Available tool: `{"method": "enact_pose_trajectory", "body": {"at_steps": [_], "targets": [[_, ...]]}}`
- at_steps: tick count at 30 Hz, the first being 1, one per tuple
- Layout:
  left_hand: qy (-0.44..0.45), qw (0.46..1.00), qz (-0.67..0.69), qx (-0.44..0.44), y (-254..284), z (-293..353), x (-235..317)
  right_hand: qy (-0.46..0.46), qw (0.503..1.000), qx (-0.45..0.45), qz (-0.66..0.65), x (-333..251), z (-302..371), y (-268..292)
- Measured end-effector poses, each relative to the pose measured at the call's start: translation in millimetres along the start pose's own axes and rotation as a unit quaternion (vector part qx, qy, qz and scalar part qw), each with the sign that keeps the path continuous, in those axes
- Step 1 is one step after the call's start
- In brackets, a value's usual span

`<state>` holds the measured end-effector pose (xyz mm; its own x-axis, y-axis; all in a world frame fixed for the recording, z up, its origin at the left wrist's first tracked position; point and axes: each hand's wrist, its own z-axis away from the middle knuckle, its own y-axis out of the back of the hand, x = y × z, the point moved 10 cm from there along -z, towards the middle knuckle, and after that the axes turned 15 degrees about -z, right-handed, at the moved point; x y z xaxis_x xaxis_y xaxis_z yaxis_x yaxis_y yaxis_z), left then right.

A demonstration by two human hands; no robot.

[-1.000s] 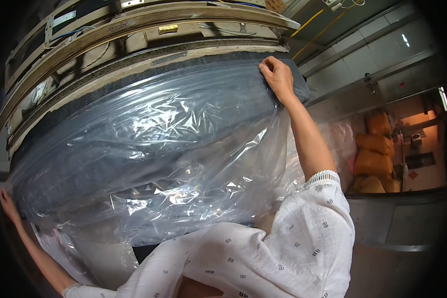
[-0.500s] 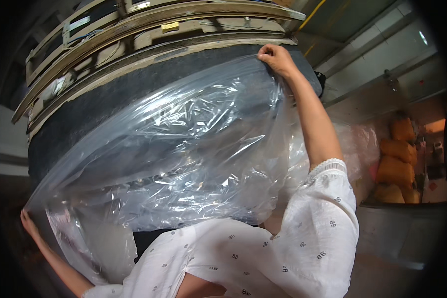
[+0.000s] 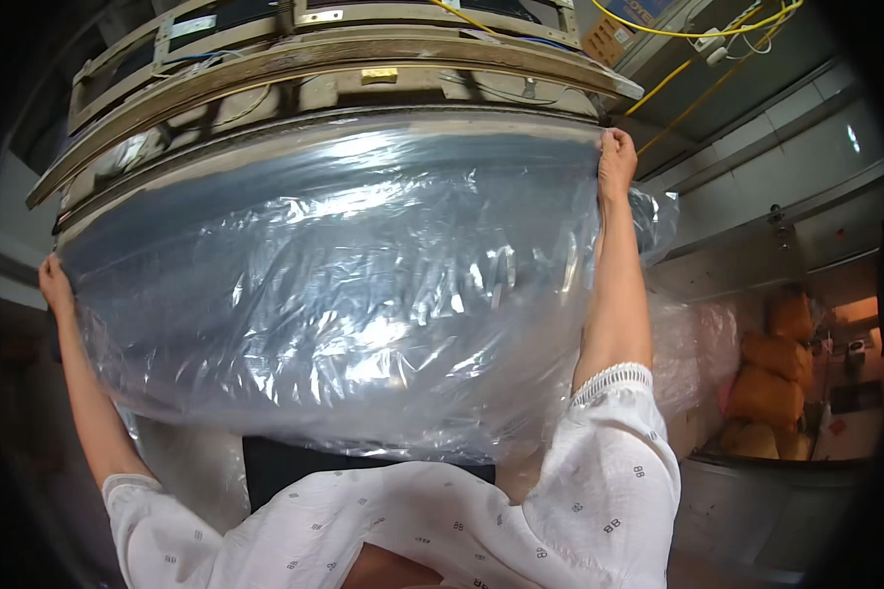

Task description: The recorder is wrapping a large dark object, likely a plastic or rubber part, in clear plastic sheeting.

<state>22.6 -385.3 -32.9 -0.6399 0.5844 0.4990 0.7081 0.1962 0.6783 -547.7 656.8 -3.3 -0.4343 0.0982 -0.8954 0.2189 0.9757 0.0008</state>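
Observation:
A wide sheet of clear plastic film (image 3: 383, 265) is stretched across a dark, flat work surface, wrinkled and shiny in the middle. At its far left corner my left hand (image 3: 57, 285) pinches the edge. On the far right, my right hand (image 3: 616, 162) grips the opposite corner, fingers closed, close to the wooden machine frame (image 3: 363, 49). Both arms reach out wide. The film's near part hangs down toward my body, and some of it bulges past the right end of the surface.
Beyond the film, the frame carries metal brackets and a small yellow block (image 3: 379, 76). A yellow cable (image 3: 697, 34) loops at the upper right, near a cardboard box (image 3: 609, 41). Orange sacks (image 3: 766, 393) are stacked at the right, with more clear plastic (image 3: 697, 344) beside them.
Both hands have moved away from my body to the machine frame, my left hand the farthest. The film's far edge is pulled forward over the dark surface and is straighter.

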Motion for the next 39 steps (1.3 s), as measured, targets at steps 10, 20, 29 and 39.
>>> {"method": "enact_pose_trajectory", "body": {"at_steps": [10,20,29,39], "targets": [[0.015,0.994,0.082,-0.075,-91,-60,0,0.026,0.994,-0.045,0.098,-7,-23,-10],[0.059,0.993,-0.007,-0.104,-77,-80,-25,0.042,0.972,0.024,0.231,-21,-24,-8],[0.219,0.949,0.222,-0.035,-64,-71,-78,0.025,0.994,0.061,0.089,-4,-38,14],[-0.004,0.997,0.073,-0.019,13,-111,-34,0.061,0.896,-0.134,0.418,-39,0,-13]]}}
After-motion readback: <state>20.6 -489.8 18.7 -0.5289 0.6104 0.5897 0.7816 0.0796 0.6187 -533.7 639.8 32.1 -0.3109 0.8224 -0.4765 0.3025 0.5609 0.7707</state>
